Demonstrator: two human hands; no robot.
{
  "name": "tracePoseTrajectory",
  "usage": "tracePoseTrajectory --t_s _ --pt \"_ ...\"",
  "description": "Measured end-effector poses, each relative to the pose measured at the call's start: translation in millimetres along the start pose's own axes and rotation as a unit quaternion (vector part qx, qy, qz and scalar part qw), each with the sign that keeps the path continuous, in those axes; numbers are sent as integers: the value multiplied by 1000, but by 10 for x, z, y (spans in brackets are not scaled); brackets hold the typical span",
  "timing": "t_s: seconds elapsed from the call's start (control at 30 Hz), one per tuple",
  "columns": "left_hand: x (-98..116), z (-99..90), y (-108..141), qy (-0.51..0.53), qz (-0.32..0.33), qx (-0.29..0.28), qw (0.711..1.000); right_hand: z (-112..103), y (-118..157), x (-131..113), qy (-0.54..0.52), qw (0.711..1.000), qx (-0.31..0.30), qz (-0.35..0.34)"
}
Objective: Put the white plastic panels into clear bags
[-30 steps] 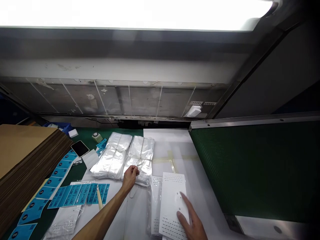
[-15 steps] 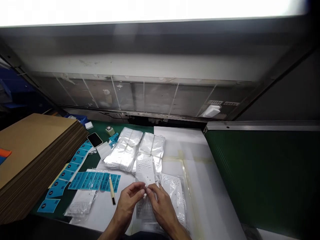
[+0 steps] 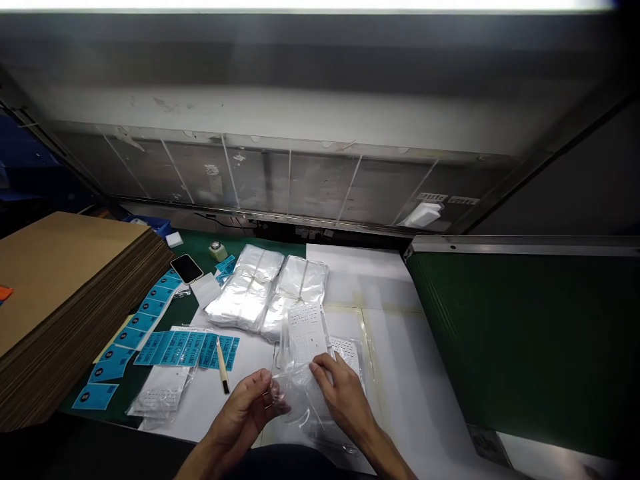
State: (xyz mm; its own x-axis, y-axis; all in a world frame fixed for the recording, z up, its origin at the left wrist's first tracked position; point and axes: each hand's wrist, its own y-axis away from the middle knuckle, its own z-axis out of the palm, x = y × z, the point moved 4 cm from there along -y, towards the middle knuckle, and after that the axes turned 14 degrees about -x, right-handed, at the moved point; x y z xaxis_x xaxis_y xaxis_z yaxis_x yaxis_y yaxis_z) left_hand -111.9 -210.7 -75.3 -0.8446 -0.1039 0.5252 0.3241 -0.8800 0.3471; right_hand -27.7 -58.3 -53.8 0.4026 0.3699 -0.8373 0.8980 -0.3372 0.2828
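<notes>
Between my hands is a clear plastic bag, spread loosely above the worktop. My left hand pinches its left edge; through the film, the fingertips show. The bag's upper right part is gripped by my right hand, thumb and fingers together. A white flat piece with rows of dark marks lies just beyond the right fingertips; whether it is inside the bag I cannot tell. Beneath and to the right, partly covered by my right hand, are more bagged white pieces.
Two tied bundles of clear bags lie ahead. To the left are blue label strips, a cream-handled cutter, bagged pieces, a phone and a cardboard stack. A green belt surface runs along the right.
My hands have moved apart from close together, the left one leftward and the right one rightward. The clear bag now stretches between them. The view has tilted slightly.
</notes>
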Motion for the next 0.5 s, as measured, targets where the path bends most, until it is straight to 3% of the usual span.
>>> tracePoseTrajectory --t_s 0.1,0.23,0.3,0.37,0.43,0.5 --pt "20 4 -72 -156 -11 -56 986 -123 -85 19 -27 1000 5 14" --pt "151 -108 -220 -402 41 49 914 -482 39 100 -99 994 36 38" --pt "217 -135 -285 -429 64 87 897 -724 263 231 -184 976 101 65" --pt "262 -122 -354 -433 70 101 893 -835 523 387 -306 937 141 95" --pt "287 -63 -432 -431 70 99 894 -716 715 459 -414 900 96 92" --pt "296 28 -514 -417 67 82 903 -389 806 398 -499 865 -18 54"
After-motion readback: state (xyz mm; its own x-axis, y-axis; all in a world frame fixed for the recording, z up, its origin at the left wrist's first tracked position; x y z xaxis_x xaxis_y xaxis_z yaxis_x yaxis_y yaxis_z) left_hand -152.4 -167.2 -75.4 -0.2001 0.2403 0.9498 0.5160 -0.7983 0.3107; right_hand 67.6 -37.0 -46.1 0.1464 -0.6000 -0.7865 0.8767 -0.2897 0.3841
